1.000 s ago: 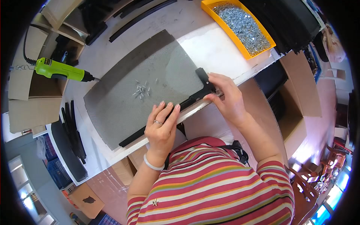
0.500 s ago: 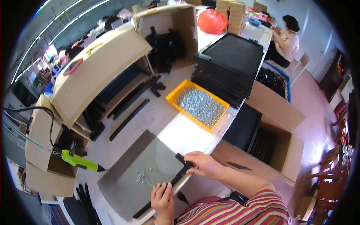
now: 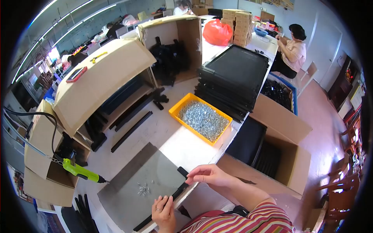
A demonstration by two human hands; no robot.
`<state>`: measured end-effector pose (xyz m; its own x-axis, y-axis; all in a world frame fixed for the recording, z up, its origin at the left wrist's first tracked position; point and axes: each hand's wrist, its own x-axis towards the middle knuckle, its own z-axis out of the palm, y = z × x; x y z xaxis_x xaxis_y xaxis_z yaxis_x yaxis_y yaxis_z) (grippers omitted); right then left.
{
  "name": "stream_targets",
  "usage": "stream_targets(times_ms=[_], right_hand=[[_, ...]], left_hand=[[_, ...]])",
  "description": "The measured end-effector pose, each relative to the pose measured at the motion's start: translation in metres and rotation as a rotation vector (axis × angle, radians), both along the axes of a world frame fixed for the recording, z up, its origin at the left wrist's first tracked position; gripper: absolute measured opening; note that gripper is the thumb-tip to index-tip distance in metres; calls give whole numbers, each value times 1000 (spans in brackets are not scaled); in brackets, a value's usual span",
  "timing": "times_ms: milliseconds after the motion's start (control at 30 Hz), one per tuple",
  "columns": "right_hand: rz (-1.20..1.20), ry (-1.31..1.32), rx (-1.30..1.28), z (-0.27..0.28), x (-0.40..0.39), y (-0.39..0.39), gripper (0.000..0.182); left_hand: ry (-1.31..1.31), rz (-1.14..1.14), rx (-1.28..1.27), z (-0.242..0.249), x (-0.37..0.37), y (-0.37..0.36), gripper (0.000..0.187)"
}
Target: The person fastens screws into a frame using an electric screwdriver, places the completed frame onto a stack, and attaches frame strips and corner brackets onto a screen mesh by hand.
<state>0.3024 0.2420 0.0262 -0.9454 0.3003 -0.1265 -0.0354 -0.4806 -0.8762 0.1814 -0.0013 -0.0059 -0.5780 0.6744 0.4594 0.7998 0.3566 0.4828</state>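
Note:
A long black bar (image 3: 145, 223) lies along the near edge of a grey mat (image 3: 128, 182). My left hand (image 3: 164, 214) is closed over it, fingers across its top. At the bar's far end a short black end piece (image 3: 182, 171) sits crosswise. My right hand (image 3: 213, 175) has its fingertips together on that piece, near the joint; what lies under them is partly hidden. A small pile of screws (image 3: 143, 189) rests on the mat, left of both hands.
A yellow tray of screws (image 3: 202, 120) stands beyond the mat, near stacked black panels (image 3: 233, 73). A green electric screwdriver (image 3: 81, 170) hangs at the left. Open cardboard boxes (image 3: 105, 73) hold black parts. Another person (image 3: 293, 52) sits at the far right.
The view has shifted slightly. My right hand has changed its grip at the bar's end, its fingers now more curled over the joint. My left hand stays on the bar.

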Motion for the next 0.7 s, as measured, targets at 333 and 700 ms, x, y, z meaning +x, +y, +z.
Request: stream_targets(times_ms=[333,700], right_hand=[[-154,384,-248,-17,-22,27,36],[189,774,-137,30,-61,31,93]], left_hand=[[13,-17,31,0,-1,0,30],[52,-24,20,-9,-4,2,31]])
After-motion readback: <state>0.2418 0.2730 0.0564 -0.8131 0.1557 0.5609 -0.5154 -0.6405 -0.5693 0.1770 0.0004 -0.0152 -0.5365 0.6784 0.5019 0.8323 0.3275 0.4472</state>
